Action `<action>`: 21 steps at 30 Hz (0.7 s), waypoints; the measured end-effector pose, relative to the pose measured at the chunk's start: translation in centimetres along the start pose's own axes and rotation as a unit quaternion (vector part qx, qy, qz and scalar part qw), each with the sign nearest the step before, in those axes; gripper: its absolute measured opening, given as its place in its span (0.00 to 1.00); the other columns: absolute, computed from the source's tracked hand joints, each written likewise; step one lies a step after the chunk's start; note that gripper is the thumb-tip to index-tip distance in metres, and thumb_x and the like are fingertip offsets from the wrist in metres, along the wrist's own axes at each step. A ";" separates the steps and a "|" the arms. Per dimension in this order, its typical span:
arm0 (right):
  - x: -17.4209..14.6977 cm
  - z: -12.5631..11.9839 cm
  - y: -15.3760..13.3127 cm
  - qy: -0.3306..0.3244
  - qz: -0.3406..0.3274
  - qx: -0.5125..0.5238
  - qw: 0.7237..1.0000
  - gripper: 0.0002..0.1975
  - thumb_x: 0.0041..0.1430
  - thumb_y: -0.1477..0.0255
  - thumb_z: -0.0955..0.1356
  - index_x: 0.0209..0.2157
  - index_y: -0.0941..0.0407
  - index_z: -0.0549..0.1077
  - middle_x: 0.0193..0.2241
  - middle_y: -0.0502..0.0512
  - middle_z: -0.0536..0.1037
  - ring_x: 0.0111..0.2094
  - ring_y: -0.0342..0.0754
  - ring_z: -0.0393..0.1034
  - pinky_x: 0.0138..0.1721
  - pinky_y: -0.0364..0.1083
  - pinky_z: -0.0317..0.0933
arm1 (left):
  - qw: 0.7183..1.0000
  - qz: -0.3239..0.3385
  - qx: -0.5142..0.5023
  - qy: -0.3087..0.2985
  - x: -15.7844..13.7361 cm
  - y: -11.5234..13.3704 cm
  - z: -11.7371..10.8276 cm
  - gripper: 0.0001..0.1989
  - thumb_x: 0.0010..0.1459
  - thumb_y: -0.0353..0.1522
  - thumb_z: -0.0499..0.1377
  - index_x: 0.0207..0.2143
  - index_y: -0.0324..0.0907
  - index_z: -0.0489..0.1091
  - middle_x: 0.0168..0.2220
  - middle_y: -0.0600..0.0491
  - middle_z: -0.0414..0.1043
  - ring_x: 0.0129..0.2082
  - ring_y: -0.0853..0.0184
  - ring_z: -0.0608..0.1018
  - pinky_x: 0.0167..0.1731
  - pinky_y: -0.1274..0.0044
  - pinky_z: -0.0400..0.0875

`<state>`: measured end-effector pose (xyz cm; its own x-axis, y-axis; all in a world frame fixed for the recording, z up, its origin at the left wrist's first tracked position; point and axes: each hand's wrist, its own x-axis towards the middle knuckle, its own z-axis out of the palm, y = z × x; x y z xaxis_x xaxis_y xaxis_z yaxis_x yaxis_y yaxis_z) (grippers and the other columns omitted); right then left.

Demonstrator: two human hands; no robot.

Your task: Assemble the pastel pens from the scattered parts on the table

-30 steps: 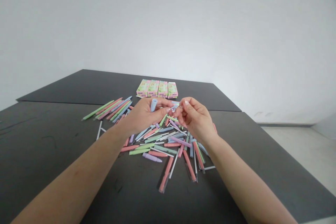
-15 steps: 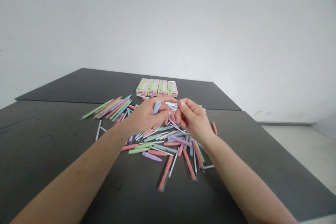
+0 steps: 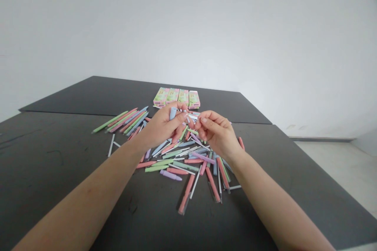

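I count four boxes [image 3: 176,97] in a row, one blue cap [image 3: 172,113] in my left hand [image 3: 161,129], and pen parts [image 3: 188,160] too many to count.

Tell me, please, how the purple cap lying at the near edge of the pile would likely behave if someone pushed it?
The purple cap looks small, round and tapered, so it would probably roll in a curve rather than slide. It seems hollow plastic, likely very light and stiff. The dark table looks smooth, so little would stop it.
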<state>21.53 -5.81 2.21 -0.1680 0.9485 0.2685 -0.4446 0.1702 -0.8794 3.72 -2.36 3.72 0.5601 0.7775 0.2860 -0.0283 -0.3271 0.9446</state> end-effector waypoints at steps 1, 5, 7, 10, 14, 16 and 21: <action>0.0 0.0 -0.1 0.007 -0.004 0.000 1.000 0.06 0.54 0.71 0.72 0.31 0.57 0.73 0.25 0.49 0.77 0.19 0.37 0.64 0.20 0.38 0.56 | 1.000 0.002 -0.011 0.004 0.0 0.0 0.0 0.08 0.65 0.37 0.52 0.41 0.42 0.59 0.13 0.63 0.64 0.08 0.77 0.61 0.11 0.86 0.52; 0.0 0.1 -0.3 0.019 -0.022 -0.014 0.999 0.06 0.53 0.71 0.73 0.32 0.57 0.73 0.26 0.50 0.79 0.21 0.38 0.67 0.20 0.38 0.59 | 0.997 0.017 -0.065 0.023 0.2 0.0 0.4 0.09 0.65 0.38 0.53 0.39 0.42 0.58 0.16 0.62 0.65 0.09 0.78 0.61 0.10 0.86 0.49; 0.0 0.3 -0.1 0.021 -0.024 -0.022 0.999 0.07 0.52 0.71 0.73 0.32 0.57 0.73 0.24 0.50 0.78 0.20 0.39 0.68 0.20 0.38 0.60 | 0.995 0.035 -0.091 0.034 0.2 0.0 0.6 0.09 0.64 0.38 0.54 0.37 0.42 0.58 0.22 0.60 0.68 0.10 0.80 0.61 0.10 0.86 0.49; 0.1 0.5 0.2 0.022 -0.028 -0.025 0.999 0.09 0.52 0.69 0.74 0.32 0.56 0.73 0.23 0.49 0.78 0.21 0.39 0.68 0.20 0.38 0.61 | 0.992 0.054 -0.105 0.034 0.3 0.1 0.9 0.09 0.62 0.36 0.56 0.36 0.42 0.59 0.24 0.61 0.65 0.11 0.82 0.60 0.11 0.86 0.49; 0.2 0.5 0.4 0.012 -0.027 -0.028 0.999 0.09 0.52 0.68 0.73 0.33 0.56 0.73 0.25 0.49 0.79 0.22 0.39 0.70 0.21 0.37 0.62 | 0.992 0.058 -0.104 0.036 0.4 0.1 0.9 0.08 0.62 0.35 0.57 0.36 0.42 0.60 0.21 0.63 0.60 0.11 0.82 0.58 0.11 0.86 0.47; 0.1 0.5 0.4 0.005 -0.024 -0.034 0.999 0.09 0.53 0.67 0.73 0.33 0.56 0.72 0.26 0.50 0.79 0.22 0.39 0.70 0.21 0.38 0.62 | 0.992 0.058 -0.105 0.039 0.4 0.1 0.9 0.08 0.62 0.35 0.57 0.36 0.42 0.60 0.21 0.63 0.59 0.11 0.82 0.57 0.11 0.86 0.48; 0.1 0.5 0.5 0.005 -0.016 -0.037 0.999 0.11 0.52 0.66 0.74 0.33 0.56 0.71 0.29 0.52 0.80 0.23 0.40 0.70 0.21 0.38 0.62 | 0.992 0.054 -0.107 0.037 0.5 0.1 0.9 0.09 0.61 0.36 0.58 0.36 0.42 0.60 0.21 0.63 0.59 0.12 0.81 0.57 0.12 0.86 0.49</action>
<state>20.82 -5.76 2.04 -0.1466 0.9448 0.2931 -0.3827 0.2190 -0.8975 4.72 -2.52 3.78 0.4826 0.7841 0.3902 -0.2644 -0.2942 0.9184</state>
